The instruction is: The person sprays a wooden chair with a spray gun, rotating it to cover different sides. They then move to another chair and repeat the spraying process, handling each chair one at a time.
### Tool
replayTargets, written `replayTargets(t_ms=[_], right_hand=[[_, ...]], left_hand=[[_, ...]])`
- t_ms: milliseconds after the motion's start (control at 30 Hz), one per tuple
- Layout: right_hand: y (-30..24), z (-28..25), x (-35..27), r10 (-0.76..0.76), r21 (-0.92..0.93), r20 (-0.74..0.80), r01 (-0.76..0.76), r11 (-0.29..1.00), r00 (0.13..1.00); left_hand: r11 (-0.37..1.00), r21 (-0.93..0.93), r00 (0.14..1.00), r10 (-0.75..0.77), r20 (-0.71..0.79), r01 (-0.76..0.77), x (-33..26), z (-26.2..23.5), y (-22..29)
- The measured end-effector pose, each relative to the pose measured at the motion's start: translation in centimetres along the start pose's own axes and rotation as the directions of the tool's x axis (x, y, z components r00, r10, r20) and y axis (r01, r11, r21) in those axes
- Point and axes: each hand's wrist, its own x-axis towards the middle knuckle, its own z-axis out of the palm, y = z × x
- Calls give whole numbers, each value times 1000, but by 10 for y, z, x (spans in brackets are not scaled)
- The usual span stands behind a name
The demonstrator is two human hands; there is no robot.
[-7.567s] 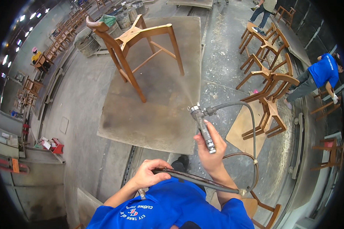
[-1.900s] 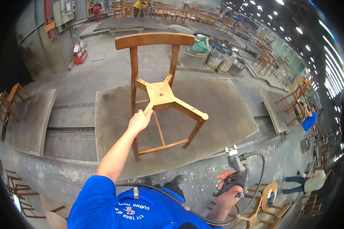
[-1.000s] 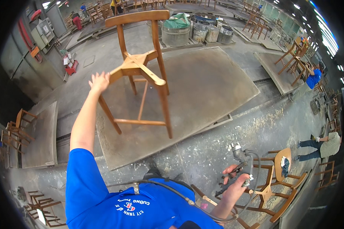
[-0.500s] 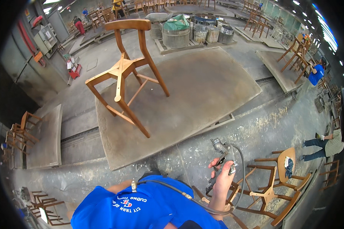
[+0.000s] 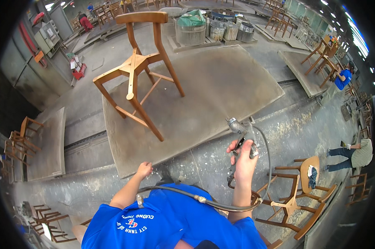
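Note:
My right hand (image 5: 244, 161) is wrapped round a metal spray gun (image 5: 239, 127), its nozzle pointing forward and left; a faint mist shows in front of it. A dark hose (image 5: 269, 154) loops from the gun past my wrist and across my body. Loosely curled, my left hand (image 5: 144, 170) hangs by the near edge of the board with nothing visible in it. A brown wooden chair frame (image 5: 166, 62) stands upright on the large flat board (image 5: 229, 79), beyond my left hand. It has no seat panel; pale cross braces (image 5: 131, 85) show on top.
More chair frames (image 5: 291, 203) lie close at my right, one with a cloth (image 5: 312, 176) on its seat panel. Metal drums (image 5: 191, 33) stand behind the board. Co-workers in blue (image 5: 343, 79) and in stripes (image 5: 362, 153) are at the right. A floor track (image 5: 87, 139) runs leftward.
My right hand has raised the spray gun forward and slightly left, and mist now shows at its nozzle. My left hand has come out in front of my body.

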Motion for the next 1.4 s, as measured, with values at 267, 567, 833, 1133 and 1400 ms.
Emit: replayTargets(t_ms=[267, 567, 833, 1133, 1400], right_hand=[[48, -27, -5, 252, -34, -233, -267, 963, 939], [-1, -49, -59, 143, 233, 408, -255, 939, 902], [105, -53, -53, 598, -226, -69, -596, 771, 799], [156, 34, -43, 701, -217, 342, -673, 707, 627], [194, 240, -106, 761, -644, 584, -410, 646, 283]], left_hand=[[935, 319, 974, -199, 103, 157, -48, -27, -89], [929, 288, 973, -225, -58, 232, -133, -51, -89], [918, 360, 959, -68, -275, 168, -158, -30, -134], [966, 91, 919, -196, -343, 240, -158, -34, -161], [957, -161, 816, -289, -500, 240, -167, -99, -294]])
